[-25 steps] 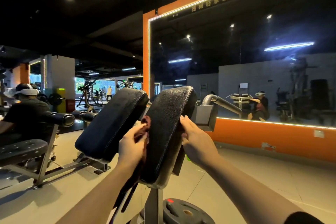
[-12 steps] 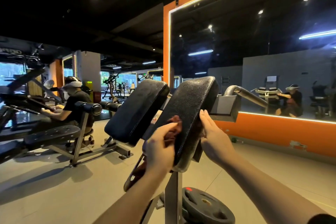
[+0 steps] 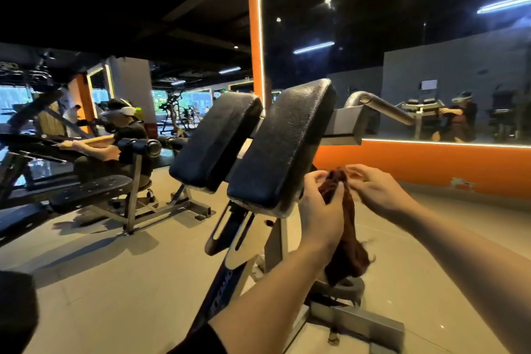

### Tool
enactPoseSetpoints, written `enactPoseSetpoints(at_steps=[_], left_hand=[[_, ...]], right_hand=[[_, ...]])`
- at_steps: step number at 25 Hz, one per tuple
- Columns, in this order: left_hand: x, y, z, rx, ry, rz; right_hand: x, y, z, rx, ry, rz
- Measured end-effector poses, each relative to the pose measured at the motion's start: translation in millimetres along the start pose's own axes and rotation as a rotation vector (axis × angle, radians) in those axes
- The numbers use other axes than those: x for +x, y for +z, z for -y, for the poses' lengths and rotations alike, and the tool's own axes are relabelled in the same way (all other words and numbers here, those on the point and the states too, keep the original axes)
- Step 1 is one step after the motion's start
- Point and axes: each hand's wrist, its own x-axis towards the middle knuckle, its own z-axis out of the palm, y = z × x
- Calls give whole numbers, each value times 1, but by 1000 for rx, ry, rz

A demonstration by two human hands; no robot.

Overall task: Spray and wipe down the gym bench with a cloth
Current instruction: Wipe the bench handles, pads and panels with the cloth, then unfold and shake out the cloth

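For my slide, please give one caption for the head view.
Both hands hold a dark red cloth beside the black bench pad.

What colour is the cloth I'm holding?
Dark reddish-brown; the cloth shows best in the head view.

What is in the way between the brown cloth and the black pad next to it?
Nothing visible. The dark brown cloth hangs from the left hand, with the right hand at its top, just right of the nearer black padded bench cushion; only open air lies between.
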Motion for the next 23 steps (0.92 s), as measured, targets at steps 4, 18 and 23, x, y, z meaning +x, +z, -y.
enactPoseSetpoints(at_steps=[4, 18, 23], left_hand=[[27, 72, 12, -392, -455, 83], [67, 249, 70, -221, -457, 656], [73, 270, 79, -227, -534, 619]], right_hand=[[-28, -52, -55, 157, 366, 40], [-34, -134, -208, 260, 520, -415], [-20, -157, -245, 169, 518, -367]])
